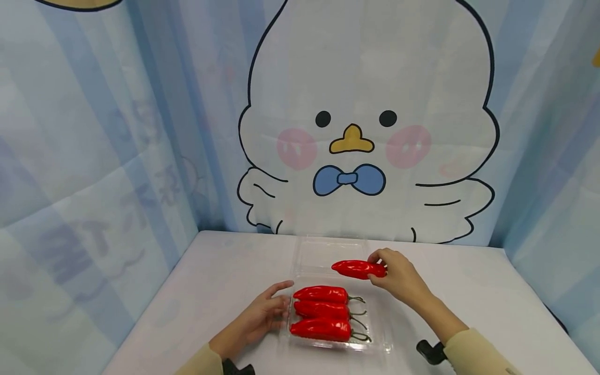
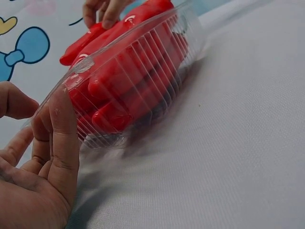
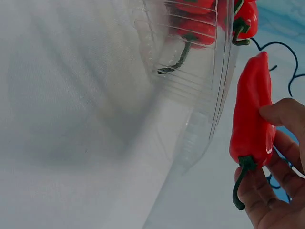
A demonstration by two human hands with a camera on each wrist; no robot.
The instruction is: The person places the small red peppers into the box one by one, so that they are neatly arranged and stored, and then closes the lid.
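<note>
My right hand holds a red chili pepper above the far side of a clear plastic clamshell box. In the right wrist view, that pepper sits between thumb and fingers, its green stem pointing toward the bottom. Beside the box's left edge is my left hand. The left wrist view shows its fingers bent against the outside wall, with the thumb at the rim. Three red peppers lie side by side on top in the box, stems to the right; others show beneath through the ribbed wall.
The box's clear lid lies folded back toward the rear of the white table. Behind stands a curtain with a cartoon bird, and blue striped curtains flank both sides.
</note>
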